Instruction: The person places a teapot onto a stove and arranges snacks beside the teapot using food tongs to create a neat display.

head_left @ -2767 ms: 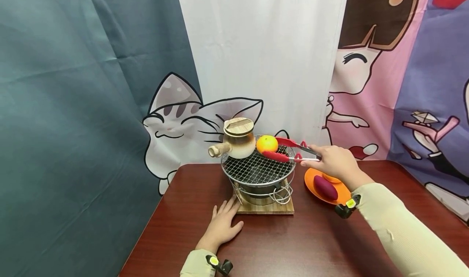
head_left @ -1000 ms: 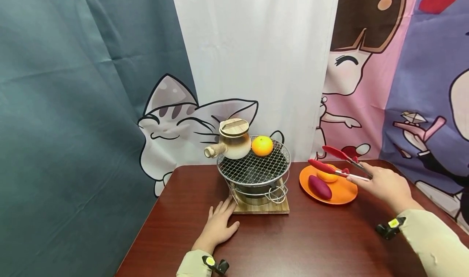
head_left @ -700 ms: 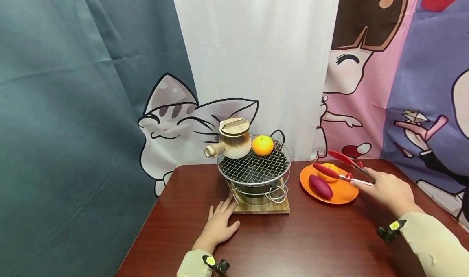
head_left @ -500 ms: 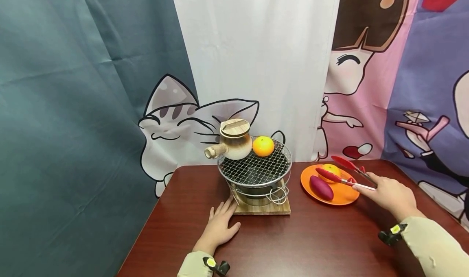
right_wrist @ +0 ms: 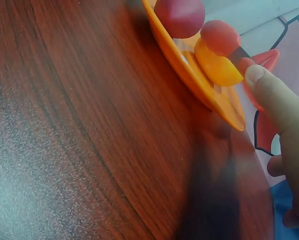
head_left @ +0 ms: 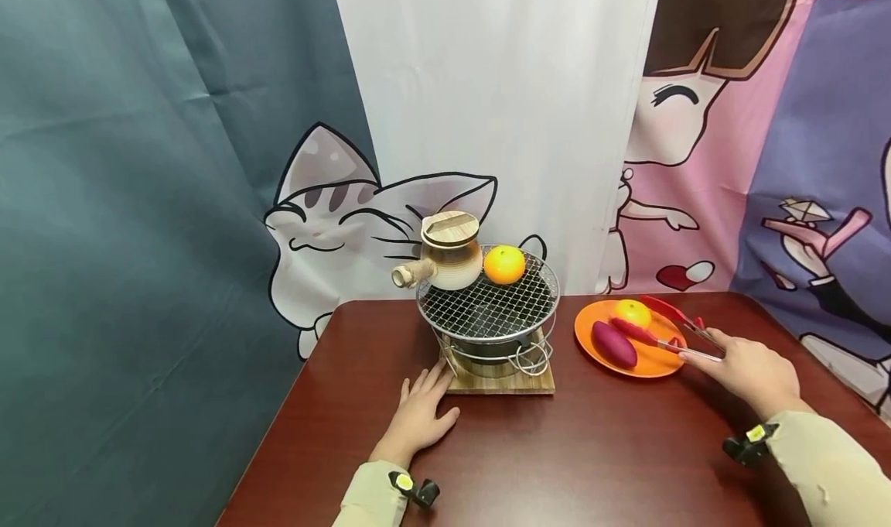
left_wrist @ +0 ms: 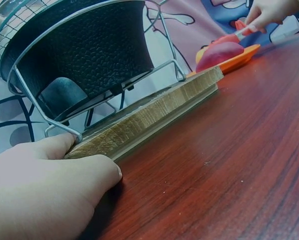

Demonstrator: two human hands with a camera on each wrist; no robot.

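Observation:
My right hand (head_left: 755,372) grips a pair of tongs (head_left: 635,331) with red tips. Their spread tips stand on either side of a tangerine (head_left: 632,311); whether they touch it, I cannot tell. That fruit sits on an orange plate (head_left: 657,369), beside a purple sweet potato (head_left: 614,344). My left hand (head_left: 418,419) lies on the table with fingers extended, fingertips at the left corner of the wooden base (head_left: 501,385) under a round grill (head_left: 480,314). In the left wrist view, the thumb (left_wrist: 97,172) lies beside the base's edge.
On the grill mesh stand a side-handled clay teapot (head_left: 455,270) with a wooden lid and another tangerine (head_left: 504,265). A wire frame (head_left: 532,361) loops out at the grill's right. Printed curtains (head_left: 557,124) hang behind the reddish-brown table (head_left: 557,457).
The tongs let go of the tangerine on the grill, moved right to the plate and came down around the tangerine there. The left hand stays by the base. The view shifted slightly.

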